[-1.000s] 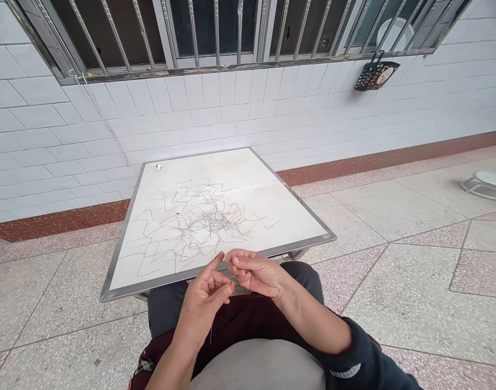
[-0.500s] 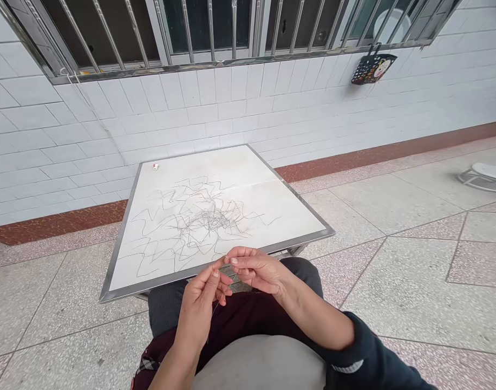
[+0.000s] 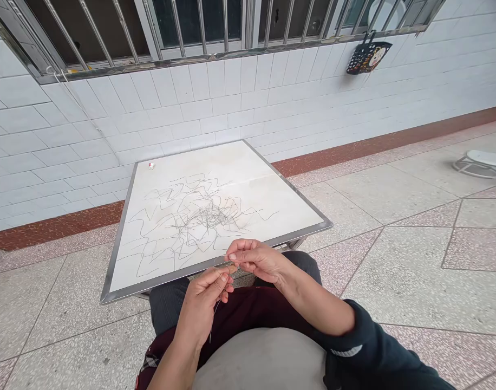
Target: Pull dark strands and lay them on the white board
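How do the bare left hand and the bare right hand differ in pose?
The left hand sits lower, over the lap; the right hand is higher, by the grey metal edge of the white table.
The left hand points up and away; the right hand points leftward.
A thin strand dangles below the left hand, none visibly below the right.
Both have thumb and fingers pinched.

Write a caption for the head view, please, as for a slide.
Two bare hands meet over the lap, fingers pinched around a fine strand, before a white table strewn with thin wavy strands.
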`<state>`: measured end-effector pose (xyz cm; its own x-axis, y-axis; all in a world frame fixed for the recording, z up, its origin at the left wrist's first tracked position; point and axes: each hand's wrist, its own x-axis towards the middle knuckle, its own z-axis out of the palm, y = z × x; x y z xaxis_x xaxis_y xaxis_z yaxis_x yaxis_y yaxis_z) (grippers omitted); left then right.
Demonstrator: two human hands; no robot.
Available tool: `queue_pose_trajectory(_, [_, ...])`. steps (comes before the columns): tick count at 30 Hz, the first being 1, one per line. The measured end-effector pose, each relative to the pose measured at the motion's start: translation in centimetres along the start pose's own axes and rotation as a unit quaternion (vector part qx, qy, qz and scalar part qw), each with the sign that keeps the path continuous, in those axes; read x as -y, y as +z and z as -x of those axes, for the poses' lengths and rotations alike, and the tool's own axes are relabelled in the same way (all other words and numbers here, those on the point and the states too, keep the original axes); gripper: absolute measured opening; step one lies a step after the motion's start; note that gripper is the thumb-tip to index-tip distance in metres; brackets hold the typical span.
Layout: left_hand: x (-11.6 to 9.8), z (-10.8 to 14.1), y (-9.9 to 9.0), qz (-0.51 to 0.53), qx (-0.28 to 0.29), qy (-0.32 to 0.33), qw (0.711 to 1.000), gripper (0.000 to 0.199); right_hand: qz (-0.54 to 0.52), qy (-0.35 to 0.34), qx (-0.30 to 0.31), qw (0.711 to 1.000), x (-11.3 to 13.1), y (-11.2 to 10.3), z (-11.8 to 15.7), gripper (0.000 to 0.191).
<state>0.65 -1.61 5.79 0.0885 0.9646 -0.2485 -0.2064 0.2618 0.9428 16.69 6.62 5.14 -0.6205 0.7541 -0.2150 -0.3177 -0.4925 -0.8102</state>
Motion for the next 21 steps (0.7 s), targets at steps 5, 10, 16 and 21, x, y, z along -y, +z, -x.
queue_pose_trajectory(5, [0.0,-0.1,0.0,-0.029,0.015,-0.006,0.999,0.027,0.046,-0.009,-0.005,0.999,0.6,-0.3,0.0,0.016])
queue_pose_trajectory(10, [0.2,-0.2,-0.1,-0.071,0.032,0.002,0.997,0.024,0.096,-0.006,0.007,0.995,1.1,-0.4,-0.2,0.017])
queue_pose_trajectory(16, [0.4,-0.2,-0.2,-0.125,0.046,0.019,0.991,0.03,0.169,-0.033,0.027,0.985,1.8,-0.4,0.0,0.017])
queue_pose_trajectory(21, [0.1,-0.2,0.0,-0.158,0.051,0.021,0.986,0.031,0.198,-0.043,0.028,0.979,2.0,-0.1,0.1,0.019])
